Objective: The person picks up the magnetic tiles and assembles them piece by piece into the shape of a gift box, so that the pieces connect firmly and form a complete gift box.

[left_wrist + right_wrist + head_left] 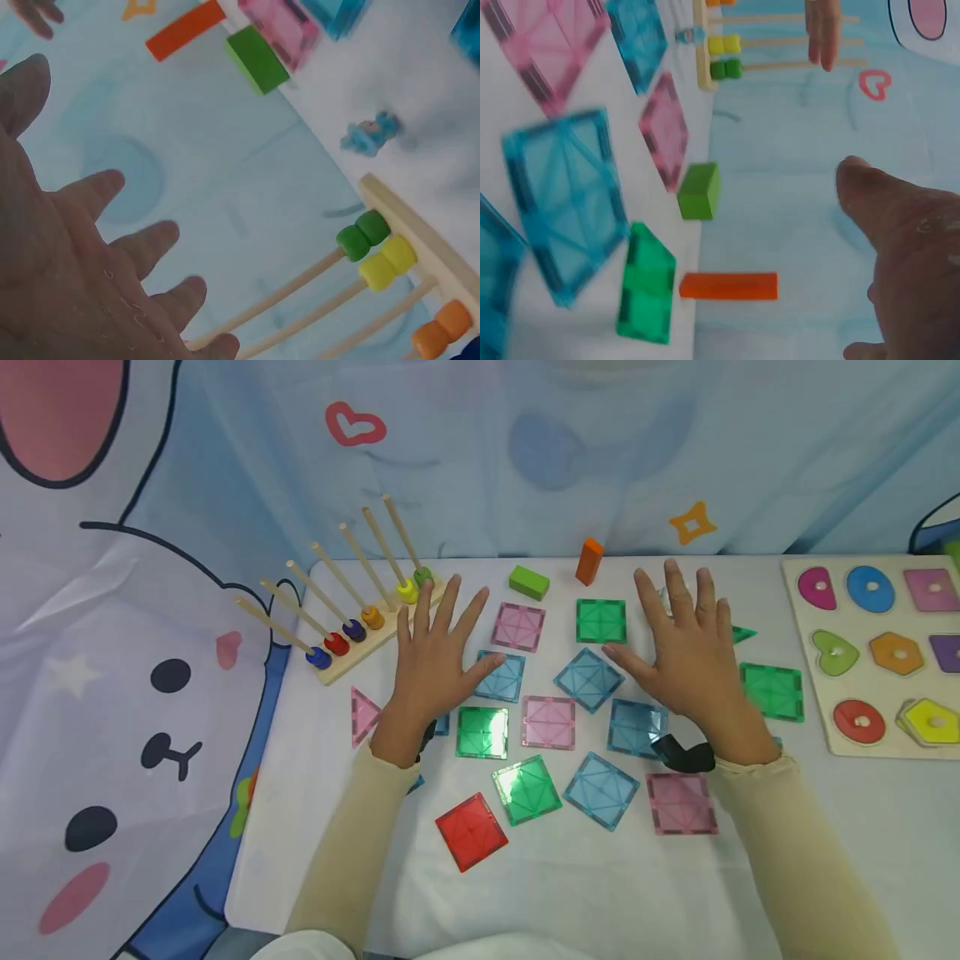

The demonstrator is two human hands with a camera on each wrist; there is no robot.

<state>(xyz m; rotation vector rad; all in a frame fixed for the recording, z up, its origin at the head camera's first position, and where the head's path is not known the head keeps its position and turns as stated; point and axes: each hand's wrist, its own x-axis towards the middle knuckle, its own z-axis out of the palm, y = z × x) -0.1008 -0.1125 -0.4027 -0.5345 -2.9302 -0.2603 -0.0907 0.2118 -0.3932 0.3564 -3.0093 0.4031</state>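
Observation:
My left hand (436,664) is held over the table with its fingers spread and holds nothing. Just left of it stands a wooden peg stacker (358,637) with coloured beads on its slanting pegs. My right hand (686,656), its fingers likewise spread and nothing in its grasp, overlaps a dark blue tile (636,727) and a small green triangle (742,634) in the head view. Between the hands lie see-through square tiles, among them a pink tile (548,722), a green tile (601,622) and a light blue tile (588,680). A pink triangle (363,717) is partly behind my left wrist.
At the back edge are a green block (529,582) and an upright orange block (589,562). A shape puzzle board (813,693) lies on the right. Nearer me is a red tile (472,832). In the left wrist view, a small blue figure (370,134) sits by the stacker.

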